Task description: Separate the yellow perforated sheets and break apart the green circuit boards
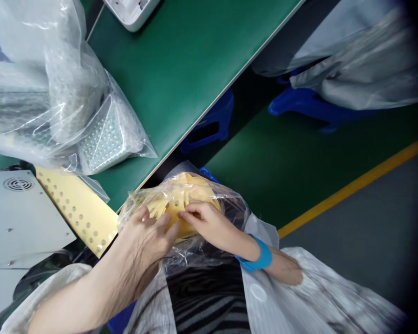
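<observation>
A clear plastic bag (237, 197) lies open across my lap, with yellow perforated sheets (176, 206) bunched inside it. My left hand (151, 236) is at the bag's left side, its fingers curled down onto the yellow material, thumb and forefinger close together at a sheet's edge. From the right, my right hand (207, 225) reaches in and pinches the same material between thumb and fingertips. A blue wristband (259, 254) circles my right wrist. The fingertips of both hands are partly hidden among the sheets and film.
A flat yellow strip with rows of round holes (78, 208) extends left of my hands, beside a white metal box (17, 208). Large clear bags (66, 93) sit on the green table (181, 69), near a white tray (134, 21). Blue stools (212, 123) and a person's grey clothing (362, 65) are beyond.
</observation>
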Motion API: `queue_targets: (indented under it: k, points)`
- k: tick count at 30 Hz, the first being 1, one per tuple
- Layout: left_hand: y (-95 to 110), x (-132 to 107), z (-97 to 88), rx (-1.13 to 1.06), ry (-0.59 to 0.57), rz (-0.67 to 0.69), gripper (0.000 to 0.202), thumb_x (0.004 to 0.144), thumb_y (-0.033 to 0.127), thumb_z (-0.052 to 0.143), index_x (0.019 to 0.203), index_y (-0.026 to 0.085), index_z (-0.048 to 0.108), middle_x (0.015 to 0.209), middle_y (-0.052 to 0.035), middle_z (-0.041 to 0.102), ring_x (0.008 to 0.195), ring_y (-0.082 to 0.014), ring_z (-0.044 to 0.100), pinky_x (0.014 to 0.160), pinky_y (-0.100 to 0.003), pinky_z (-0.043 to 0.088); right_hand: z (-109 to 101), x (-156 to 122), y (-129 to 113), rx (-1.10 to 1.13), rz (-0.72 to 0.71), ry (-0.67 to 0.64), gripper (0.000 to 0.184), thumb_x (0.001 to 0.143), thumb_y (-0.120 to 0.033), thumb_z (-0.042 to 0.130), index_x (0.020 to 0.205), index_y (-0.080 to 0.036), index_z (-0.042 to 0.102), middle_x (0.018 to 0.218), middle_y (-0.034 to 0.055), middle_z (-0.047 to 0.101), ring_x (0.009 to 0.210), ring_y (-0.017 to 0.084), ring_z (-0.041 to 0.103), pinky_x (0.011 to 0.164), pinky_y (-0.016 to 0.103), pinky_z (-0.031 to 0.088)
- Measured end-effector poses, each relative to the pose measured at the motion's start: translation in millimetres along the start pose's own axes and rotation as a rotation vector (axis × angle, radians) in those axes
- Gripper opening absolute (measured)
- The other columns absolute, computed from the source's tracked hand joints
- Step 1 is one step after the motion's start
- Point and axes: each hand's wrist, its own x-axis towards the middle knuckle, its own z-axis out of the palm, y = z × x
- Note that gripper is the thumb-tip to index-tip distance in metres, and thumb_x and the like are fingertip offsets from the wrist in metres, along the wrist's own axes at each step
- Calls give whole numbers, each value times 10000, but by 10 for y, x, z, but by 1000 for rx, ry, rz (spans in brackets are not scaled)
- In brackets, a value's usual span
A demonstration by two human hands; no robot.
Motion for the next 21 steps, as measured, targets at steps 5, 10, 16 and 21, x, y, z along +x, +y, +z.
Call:
queue_targets:
  k: [5,10,16,21]
  points:
    - [-19,-2,68,19,74,-1,591,671,108,543,1256,172,500,839,-29,621,692,-173,589,704,-335,389,59,-25,10,-16,-45,64,318,870,-138,532,564,-159,449,598,-37,458,593,82,431,585,238,308]
    - [-13,30,78,36,11,-37,551,725,161,533,1273,208,495,835,-28,616,695,-169,601,702,-329,392,100,-49,18,-3,-51,73,268,832,-109,557,571,-156,513,587,-37,484,573,78,433,556,227,315]
    - [13,59,17,69,-42,-68,484,740,182,551,1221,238,548,831,-26,605,644,-163,583,712,-345,396,129,-84,24,65,-78,63,251,814,-116,599,567,-155,578,596,-35,506,582,78,460,561,224,345]
    - [-32,-50,-49,99,-29,-44,617,704,106,538,1302,247,474,874,-32,610,745,-185,585,717,-340,398,69,-90,30,134,-53,-55,249,904,-299,574,724,-165,682,696,-7,584,690,106,536,619,236,392]
